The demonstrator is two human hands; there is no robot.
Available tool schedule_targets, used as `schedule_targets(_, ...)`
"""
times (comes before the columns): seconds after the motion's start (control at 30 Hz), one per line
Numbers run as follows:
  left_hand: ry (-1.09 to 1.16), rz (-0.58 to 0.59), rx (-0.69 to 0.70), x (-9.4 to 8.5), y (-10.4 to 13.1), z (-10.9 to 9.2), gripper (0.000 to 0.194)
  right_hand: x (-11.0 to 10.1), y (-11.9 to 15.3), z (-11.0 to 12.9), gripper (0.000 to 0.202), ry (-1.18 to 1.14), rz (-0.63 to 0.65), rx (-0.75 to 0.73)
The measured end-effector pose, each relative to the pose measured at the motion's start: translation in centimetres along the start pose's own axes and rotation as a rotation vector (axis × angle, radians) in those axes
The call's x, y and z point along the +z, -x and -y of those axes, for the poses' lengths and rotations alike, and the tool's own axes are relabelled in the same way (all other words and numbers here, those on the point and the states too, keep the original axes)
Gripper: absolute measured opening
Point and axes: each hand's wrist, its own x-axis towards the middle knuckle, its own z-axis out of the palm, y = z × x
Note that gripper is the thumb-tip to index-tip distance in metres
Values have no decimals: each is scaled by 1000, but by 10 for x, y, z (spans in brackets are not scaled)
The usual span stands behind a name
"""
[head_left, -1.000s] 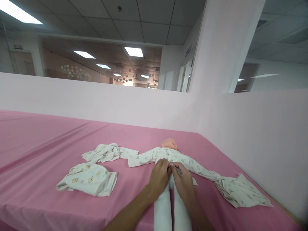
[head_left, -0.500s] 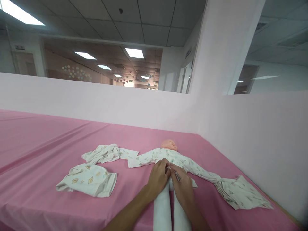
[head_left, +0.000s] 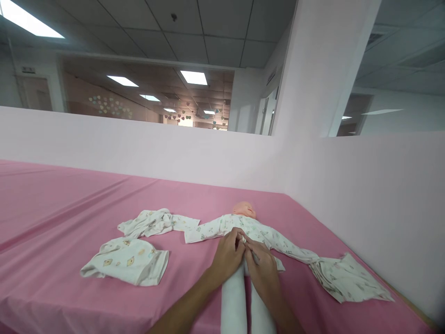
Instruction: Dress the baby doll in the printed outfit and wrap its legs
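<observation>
A baby doll (head_left: 244, 209) lies on its back, its head at the far side and its white legs (head_left: 233, 304) toward me. It wears a white baby shirt (head_left: 255, 227) with a small green print, sleeves spread to both sides. Over the shirt's front, my left hand (head_left: 228, 253) is closed in a pinch on a thin white tie of the shirt. My right hand (head_left: 263, 265) pinches the same spot, fingertips touching those of the left. Most of the tie is hidden by my fingers.
On the pink sheet (head_left: 194, 292), a crumpled white baby garment (head_left: 149, 222) and folded white clothing with bear prints (head_left: 127, 260) lie left. Folded printed clothing (head_left: 349, 279) lies right, touching the shirt's sleeve. White walls (head_left: 194, 155) with windows border the back and right.
My fingers have shifted slightly at the tie, and the white loop between them shows less. The doll and the clothes lie as before.
</observation>
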Motion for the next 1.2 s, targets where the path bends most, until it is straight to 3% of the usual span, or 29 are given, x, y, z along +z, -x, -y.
schedule_targets(0.2, 32, -29, -42, 4, -1, 3, 17, 0, 1, -8, 32, -24, 11, -26)
schedule_targets(0.43, 90, -31, -59, 4, -1, 0, 12, 1, 1, -6, 38, -24, -21, 85)
schedule_targets(0.77, 139, -54, -45, 5, -3, 4, 7, -1, 1, -7, 27, -108, -32, 64)
schedule_targets(0.97, 75, -85, -79, 4, -4, 0, 10, -9, -5, -32, 28, -131, -121, 131)
schedule_targets(1.07, -8, -173, -110, 0, -7, 5, 14, -18, -15, -52, 30, -104, -155, 212)
schedule_targets(1.2, -160, -162, -185, -4, -16, 28, 21, -27, -31, -74, 32, -133, -47, 399)
